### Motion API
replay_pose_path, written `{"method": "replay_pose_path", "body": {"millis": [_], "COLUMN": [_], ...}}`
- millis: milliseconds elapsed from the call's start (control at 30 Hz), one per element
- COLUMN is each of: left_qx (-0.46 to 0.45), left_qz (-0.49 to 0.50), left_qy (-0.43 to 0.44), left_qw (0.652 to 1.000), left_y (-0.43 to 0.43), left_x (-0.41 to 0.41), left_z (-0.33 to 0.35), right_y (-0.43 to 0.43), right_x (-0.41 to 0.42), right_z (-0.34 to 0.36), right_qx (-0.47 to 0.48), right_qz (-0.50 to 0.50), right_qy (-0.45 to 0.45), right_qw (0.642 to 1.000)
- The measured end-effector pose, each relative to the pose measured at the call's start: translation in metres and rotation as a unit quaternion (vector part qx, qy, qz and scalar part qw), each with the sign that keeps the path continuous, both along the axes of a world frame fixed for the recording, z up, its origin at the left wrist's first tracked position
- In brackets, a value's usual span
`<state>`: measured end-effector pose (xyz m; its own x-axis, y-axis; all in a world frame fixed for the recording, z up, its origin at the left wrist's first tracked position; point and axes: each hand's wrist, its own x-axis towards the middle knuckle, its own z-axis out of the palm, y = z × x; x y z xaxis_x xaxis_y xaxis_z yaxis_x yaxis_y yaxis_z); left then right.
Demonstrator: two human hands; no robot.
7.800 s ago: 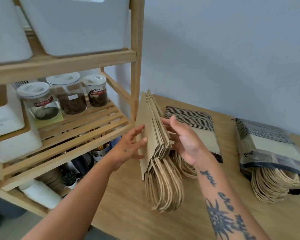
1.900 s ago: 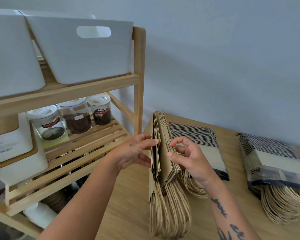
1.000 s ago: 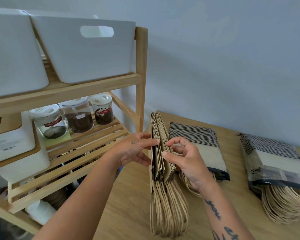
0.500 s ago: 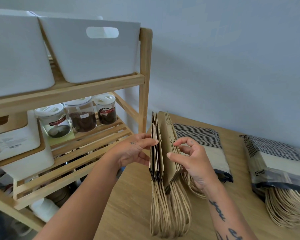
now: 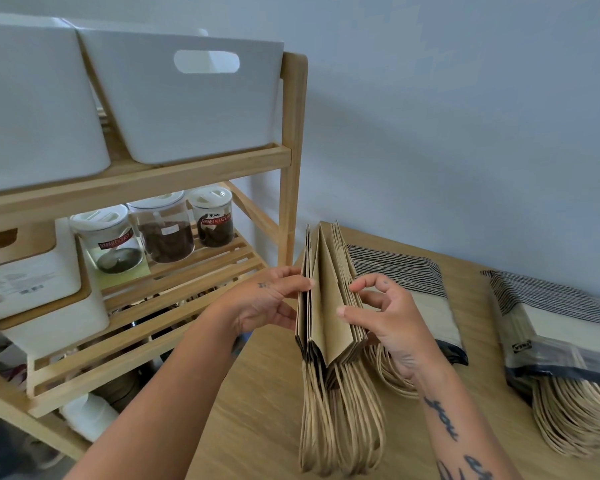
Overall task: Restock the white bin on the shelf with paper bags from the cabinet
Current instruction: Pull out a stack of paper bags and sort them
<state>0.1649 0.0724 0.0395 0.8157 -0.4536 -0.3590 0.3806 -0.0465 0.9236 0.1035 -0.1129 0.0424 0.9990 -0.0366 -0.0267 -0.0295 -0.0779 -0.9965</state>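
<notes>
Wood table (image 5: 250, 427) against a plain pale wall (image 5: 464, 133), w/ a shelf (image 5: 293, 168) right next to it on the left. The bags (image 5: 329, 320) are over the table's near-left part, btw the two hands, standing on a long edge instead of lying flat. Their long axis runs away from the person: closed ends point at the wall, open ends w/ the twine handles (image 5: 340, 427) point back at the camera, handles drooping onto the table. The stack is split open in a V, a few bags left, the rest right. The left hand (image 5: 267, 303) has the left part: fingers pressed together, tips hooked over the top edge, thumb by the outer face. The right hand (image 5: 388, 320) pinches the right part, thumb flat on a bag face inside the gap, index curled at the top edges. Its other fingers are behind, so can't tell how they lie. The bin (image 5: 187, 98) sits on the top level, cutout grip facing out, w/ a 2nd bin (image 5: 32, 105) just beside it. Three jars (image 5: 167, 226) stand one level down. A wrapped pack (image 5: 416, 289) lies flat behind the right hand, a 2nd pack (image 5: 565, 327) further right.
</notes>
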Motion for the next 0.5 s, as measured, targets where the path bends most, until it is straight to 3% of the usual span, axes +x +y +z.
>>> {"method": "replay_pose_path", "body": {"millis": [500], "left_qx": [0.033], "left_qz": [-0.034], "left_qy": [0.011], "left_qw": [0.999], "left_y": [-0.0057], "left_x": [-0.0089], "left_z": [-0.0078], "right_y": [-0.0060], "right_x": [0.0021], "right_z": [0.0043], "right_qx": [0.005], "right_qz": [0.046], "right_qy": [0.021], "right_qw": [0.999]}}
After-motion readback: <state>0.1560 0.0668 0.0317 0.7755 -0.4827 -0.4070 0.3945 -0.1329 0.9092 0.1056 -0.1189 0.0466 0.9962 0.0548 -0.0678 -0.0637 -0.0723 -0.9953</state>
